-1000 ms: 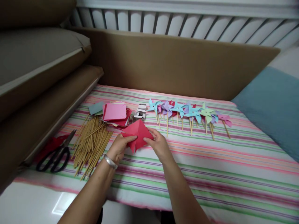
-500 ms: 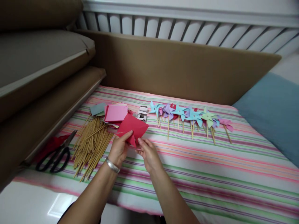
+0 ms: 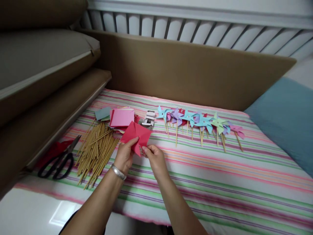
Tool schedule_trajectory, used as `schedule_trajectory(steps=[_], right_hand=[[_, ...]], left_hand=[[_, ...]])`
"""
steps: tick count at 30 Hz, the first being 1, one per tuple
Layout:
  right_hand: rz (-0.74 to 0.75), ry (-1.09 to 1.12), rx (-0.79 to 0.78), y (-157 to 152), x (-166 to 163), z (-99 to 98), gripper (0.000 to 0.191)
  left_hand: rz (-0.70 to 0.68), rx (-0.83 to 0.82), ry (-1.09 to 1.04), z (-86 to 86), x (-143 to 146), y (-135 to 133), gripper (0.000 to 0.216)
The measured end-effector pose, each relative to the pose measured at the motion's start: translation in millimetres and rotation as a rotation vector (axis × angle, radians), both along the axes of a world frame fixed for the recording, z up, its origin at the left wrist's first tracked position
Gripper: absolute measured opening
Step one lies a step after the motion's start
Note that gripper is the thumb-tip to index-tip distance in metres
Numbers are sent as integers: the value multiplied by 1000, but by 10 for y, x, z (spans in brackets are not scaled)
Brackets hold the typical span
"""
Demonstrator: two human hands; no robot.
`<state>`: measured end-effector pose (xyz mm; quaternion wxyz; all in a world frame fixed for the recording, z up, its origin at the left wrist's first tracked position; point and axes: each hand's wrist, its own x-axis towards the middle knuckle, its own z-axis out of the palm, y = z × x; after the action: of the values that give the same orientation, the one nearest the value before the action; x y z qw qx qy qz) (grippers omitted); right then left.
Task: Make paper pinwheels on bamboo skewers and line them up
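A square of red paper [image 3: 137, 130], slit in from its corners, is held up above the striped cloth. My left hand [image 3: 125, 154] pinches it, with the thumb pressed on the middle and the fingers beneath. My right hand [image 3: 153, 156] closes thumb and fingertips on the paper's lower right flap. Just behind the red sheet lies a stack of coloured paper [image 3: 122, 117] with pink on top. Beside the stack is a small folded white and grey holder [image 3: 149, 118]. Wooden sticks [image 3: 97, 151] lie in a heap left of my left hand.
Finished paper pinwheels on sticks [image 3: 204, 122] lie in a row at the back right. Black-handled scissors [image 3: 58, 163] rest at the left over red paper scraps [image 3: 52, 153]. Stacked brown cushions [image 3: 49, 91] rise at the left, and a brown panel [image 3: 195, 71] stands behind.
The red paper has turned a little and shifted slightly left in my hands. My right hand's fingers have closed in on its lower right flap.
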<state>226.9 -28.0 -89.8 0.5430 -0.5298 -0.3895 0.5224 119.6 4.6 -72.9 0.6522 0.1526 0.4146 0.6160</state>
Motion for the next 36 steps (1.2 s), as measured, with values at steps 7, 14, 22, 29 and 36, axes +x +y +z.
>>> schedule_trajectory(steps=[7, 14, 22, 29, 36], right_hand=[[-156, -846, 684, -112, 24, 74, 21], [-57, -1055, 776, -65, -29, -43, 28], [-18, -909, 746, -62, -24, -16, 19], [0, -501, 421, 2, 38, 41, 8], [-60, -262, 167, 50, 91, 66, 11]], left_hand=[[77, -15, -7, -24, -39, 20, 33], [30, -42, 16, -62, -38, 11, 28], [-7, -26, 6, -30, -17, -7, 21], [-136, 32, 184, 11, 5, -82, 19], [-204, 119, 304, 5, 52, -103, 17]])
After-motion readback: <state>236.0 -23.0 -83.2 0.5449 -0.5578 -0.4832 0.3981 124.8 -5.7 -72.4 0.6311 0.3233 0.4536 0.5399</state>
